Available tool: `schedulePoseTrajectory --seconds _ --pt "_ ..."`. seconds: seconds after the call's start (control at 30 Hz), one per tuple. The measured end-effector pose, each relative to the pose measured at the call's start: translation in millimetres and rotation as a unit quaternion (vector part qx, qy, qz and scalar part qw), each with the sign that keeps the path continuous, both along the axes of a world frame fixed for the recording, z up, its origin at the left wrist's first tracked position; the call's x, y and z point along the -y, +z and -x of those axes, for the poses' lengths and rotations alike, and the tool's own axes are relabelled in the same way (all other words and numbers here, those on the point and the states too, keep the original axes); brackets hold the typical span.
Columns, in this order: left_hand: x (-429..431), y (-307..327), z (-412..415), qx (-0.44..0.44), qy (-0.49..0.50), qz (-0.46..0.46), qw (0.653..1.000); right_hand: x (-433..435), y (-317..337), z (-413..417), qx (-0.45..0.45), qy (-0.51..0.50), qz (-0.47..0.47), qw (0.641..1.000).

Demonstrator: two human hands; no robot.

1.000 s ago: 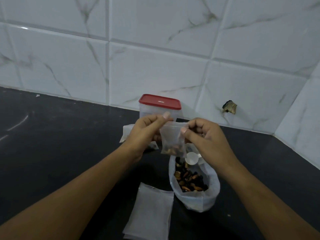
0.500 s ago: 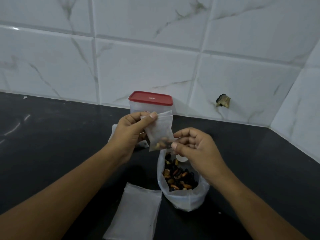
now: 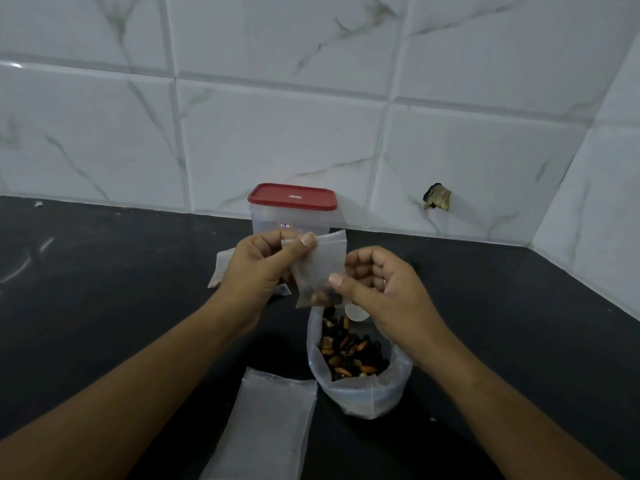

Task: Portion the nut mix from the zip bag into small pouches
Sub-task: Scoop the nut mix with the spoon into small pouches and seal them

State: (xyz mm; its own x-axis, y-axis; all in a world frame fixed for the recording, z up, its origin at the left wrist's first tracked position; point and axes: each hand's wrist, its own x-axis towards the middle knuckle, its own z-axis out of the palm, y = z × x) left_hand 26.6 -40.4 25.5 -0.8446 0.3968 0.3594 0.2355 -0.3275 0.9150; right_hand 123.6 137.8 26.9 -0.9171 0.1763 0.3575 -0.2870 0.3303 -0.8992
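Right hand [image 3: 384, 292] drops from the seal to the nutty bottom of the small clear plastic pouch [image 3: 323, 265], pinch unclear; left hand [image 3: 256, 271] keeps its grip clamped on the top, above the open nut-filled zip bag [image 3: 360, 393], so this portion looks sealed.

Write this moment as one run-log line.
left hand: pinches small pouch top | right hand: pinches its bottom | zip bag: open, below

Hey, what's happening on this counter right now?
A person's left hand pinches the top of a small pouch with some nuts at its bottom; the right hand pinches its lower edge. Below stands the open zip bag of nut mix, a white scoop in it, empty pouches beside it.
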Motion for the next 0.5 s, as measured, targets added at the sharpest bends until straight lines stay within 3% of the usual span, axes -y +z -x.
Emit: schedulePoseTrajectory --seconds 0.17,0.5 --pt "-6 -4 -7 -0.044 -0.047 0.038 0.997 0 2 -1 -0.037 0.028 0.05 0.998" --pt "-9 -12 -7 -0.074 -0.067 0.137 0.986 -18 11 1 -0.08 -0.091 0.189 0.975"
